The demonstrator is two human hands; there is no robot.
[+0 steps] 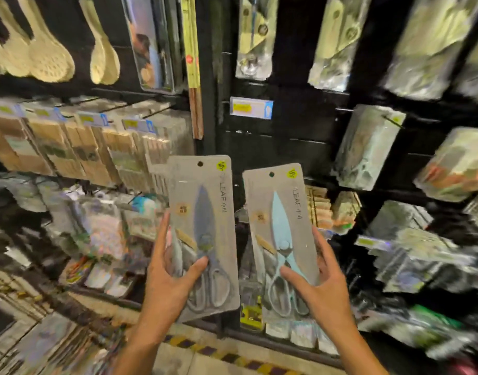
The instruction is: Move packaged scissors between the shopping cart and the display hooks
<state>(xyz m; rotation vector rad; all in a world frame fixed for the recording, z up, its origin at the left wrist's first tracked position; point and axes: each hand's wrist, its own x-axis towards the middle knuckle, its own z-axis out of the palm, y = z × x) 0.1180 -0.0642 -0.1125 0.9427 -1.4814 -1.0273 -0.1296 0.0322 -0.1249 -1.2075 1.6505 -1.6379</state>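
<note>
I hold two carded scissors packs upright in front of the black display wall. My left hand (170, 282) grips the lower part of the grey-blue scissors pack (205, 212), thumb across its front. My right hand (321, 282) grips the light-blue scissors pack (279, 212) the same way. Each card has a hang hole at the top and a yellow sticker. Bare display hooks (248, 132) jut from the dark panel above the packs, under a price tag (251, 107). No shopping cart is in view.
Wooden spoons (50, 56) hang at the upper left, boxed wooden goods (78, 147) below them. Bagged kitchen items (367, 147) hang on hooks at the right. More packaged goods fill the low shelves. A striped floor strip (232, 357) runs along the rack's base.
</note>
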